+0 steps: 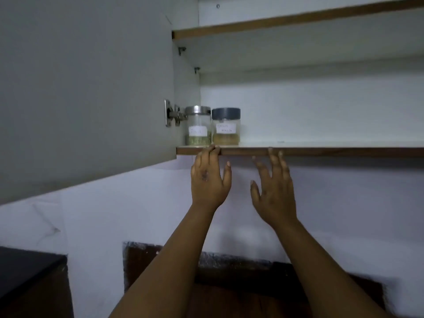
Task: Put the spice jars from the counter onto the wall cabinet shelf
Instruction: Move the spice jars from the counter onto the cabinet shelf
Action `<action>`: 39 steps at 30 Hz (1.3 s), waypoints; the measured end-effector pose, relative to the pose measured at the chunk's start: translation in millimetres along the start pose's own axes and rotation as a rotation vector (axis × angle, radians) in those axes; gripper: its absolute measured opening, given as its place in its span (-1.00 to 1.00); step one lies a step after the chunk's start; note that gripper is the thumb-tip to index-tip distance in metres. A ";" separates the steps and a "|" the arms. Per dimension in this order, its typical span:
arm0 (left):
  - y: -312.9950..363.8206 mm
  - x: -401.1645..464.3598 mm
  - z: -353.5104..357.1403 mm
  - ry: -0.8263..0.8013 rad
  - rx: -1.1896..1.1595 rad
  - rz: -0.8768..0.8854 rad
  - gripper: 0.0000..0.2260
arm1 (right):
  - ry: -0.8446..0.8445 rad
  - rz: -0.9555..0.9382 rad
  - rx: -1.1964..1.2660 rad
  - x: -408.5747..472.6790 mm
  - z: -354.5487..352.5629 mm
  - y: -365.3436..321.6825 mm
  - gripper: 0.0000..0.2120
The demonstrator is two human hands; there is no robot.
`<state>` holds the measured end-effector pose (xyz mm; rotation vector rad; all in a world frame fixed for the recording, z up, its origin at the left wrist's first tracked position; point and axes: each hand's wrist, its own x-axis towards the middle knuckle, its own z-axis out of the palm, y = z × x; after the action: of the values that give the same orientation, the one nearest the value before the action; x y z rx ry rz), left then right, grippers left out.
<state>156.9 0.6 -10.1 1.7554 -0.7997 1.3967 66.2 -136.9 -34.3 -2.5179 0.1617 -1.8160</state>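
Note:
Two spice jars stand side by side at the left end of the lower cabinet shelf (321,151). The left jar (198,126) has a steel lid, a white label and green herbs at the bottom. The right jar (226,126) has a dark grey lid, a label and yellowish powder. My left hand (210,177) is raised below them, empty, its fingertips touching the shelf's front edge under the steel-lid jar. My right hand (274,191) is raised further right, fingers spread, its longest fingertip at the shelf edge, holding nothing.
The grey cabinet door (87,88) hangs open on the left, with a metal hinge (173,115) beside the jars. An upper shelf (298,21) runs above. A white wall (114,214) lies below the cabinet, a dark counter corner (25,267) at lower left.

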 end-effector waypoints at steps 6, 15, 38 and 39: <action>-6.2 -166.9 -1.2 -0.381 0.121 -0.090 -0.63 | -0.460 0.429 0.231 -163.9 27.4 13.3 -0.48; 0.0 -383.1 -62.3 -0.996 0.221 -0.415 -0.46 | -0.863 0.671 0.086 -314.2 15.8 32.4 -0.46; 71.4 -408.1 -61.6 -1.002 -0.401 -0.862 -0.22 | -1.263 0.795 0.266 -288.4 -4.7 29.9 -0.39; 76.0 -399.5 -59.8 -0.957 -0.472 -0.881 -0.28 | -1.321 0.773 0.266 -280.4 -7.5 29.4 -0.38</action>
<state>-21.8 20.1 -379.8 1.9518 -0.5865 -0.2427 -30.4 -136.8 -299.2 -2.3528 0.6224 0.1700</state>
